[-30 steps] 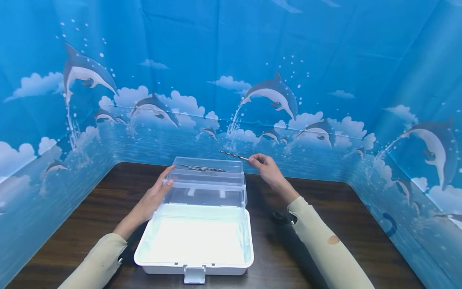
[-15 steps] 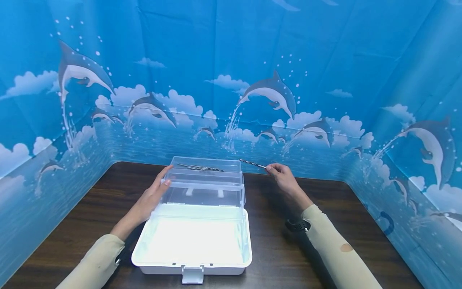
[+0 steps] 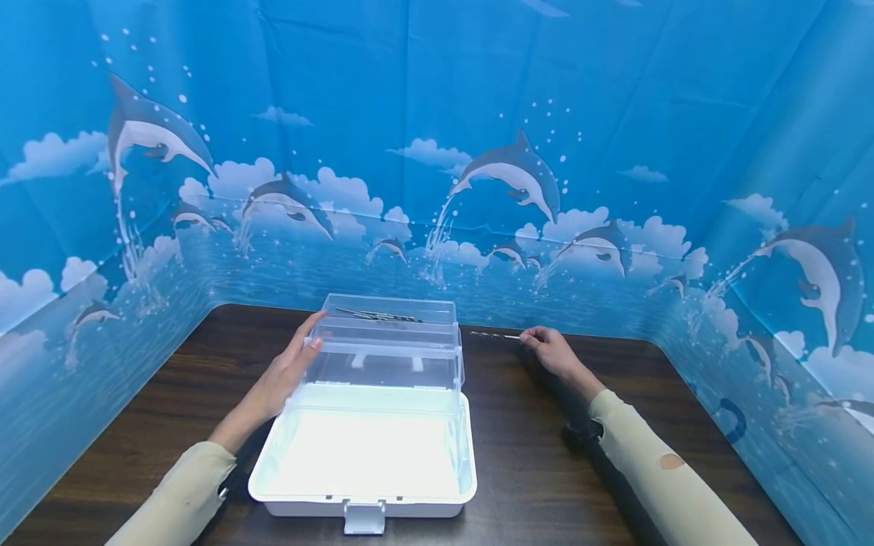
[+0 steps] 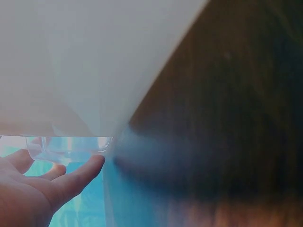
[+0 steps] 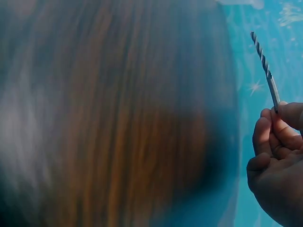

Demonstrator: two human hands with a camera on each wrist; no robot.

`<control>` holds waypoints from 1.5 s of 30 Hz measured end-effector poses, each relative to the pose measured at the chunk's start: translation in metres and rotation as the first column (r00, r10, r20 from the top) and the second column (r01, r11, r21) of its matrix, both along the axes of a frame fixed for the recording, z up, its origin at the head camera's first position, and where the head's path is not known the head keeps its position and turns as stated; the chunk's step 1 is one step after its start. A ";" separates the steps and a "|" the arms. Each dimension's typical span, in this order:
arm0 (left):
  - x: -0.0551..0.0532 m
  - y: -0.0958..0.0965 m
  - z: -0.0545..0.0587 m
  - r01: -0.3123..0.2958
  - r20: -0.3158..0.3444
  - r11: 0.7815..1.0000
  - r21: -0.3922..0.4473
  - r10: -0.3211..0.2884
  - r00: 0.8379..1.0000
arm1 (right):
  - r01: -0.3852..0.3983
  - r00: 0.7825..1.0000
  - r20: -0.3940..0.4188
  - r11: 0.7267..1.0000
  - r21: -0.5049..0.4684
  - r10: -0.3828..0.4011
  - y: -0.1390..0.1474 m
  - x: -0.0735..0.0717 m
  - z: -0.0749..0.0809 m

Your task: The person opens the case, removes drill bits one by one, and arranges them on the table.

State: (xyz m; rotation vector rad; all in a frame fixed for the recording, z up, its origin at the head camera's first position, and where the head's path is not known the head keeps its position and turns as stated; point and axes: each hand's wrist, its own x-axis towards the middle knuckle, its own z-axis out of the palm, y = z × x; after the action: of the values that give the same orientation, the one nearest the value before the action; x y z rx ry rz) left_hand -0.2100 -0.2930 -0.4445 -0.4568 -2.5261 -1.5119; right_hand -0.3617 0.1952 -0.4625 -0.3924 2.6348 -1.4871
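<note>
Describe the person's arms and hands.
The left hand and right hand are bare. The left sleeve and right sleeve are pale cream, the right with an oval hole on the forearm. A dark band shows beside the right sleeve.

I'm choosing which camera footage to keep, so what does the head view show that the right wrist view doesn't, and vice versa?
Only the head view shows the left hand, the drill bits in the clear lid, the latch and the printed dolphins.

Only the right wrist view shows the palm side of the right hand.

Both show that hand pinching one drill bit, the dark table and the blue sheet.
</note>
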 end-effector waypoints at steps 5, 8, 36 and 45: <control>0.000 0.000 0.000 0.001 0.008 1.000 0.006 -0.001 1.000 | 0.004 1.000 0.005 0.999 0.041 -0.005 0.006 -0.007 -0.007; 0.000 0.000 0.000 0.003 0.008 1.000 0.008 -0.003 1.000 | 0.004 1.000 0.011 0.999 0.052 -0.004 0.008 -0.010 -0.009; -0.001 -0.002 -0.001 0.030 0.001 0.999 0.027 -0.031 1.000 | -0.006 0.992 -0.123 0.969 0.247 0.038 0.009 -0.021 -0.019; -0.001 -0.001 -0.001 0.021 -0.003 1.000 0.018 -0.021 1.000 | 0.004 0.991 -0.131 0.975 0.223 0.026 0.011 -0.018 -0.018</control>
State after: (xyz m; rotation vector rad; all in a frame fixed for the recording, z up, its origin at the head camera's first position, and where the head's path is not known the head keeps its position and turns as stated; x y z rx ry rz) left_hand -0.2110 -0.2942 -0.4456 -0.4843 -2.5115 -1.5384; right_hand -0.3800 0.2064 -0.4809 -0.5000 2.8575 -1.1817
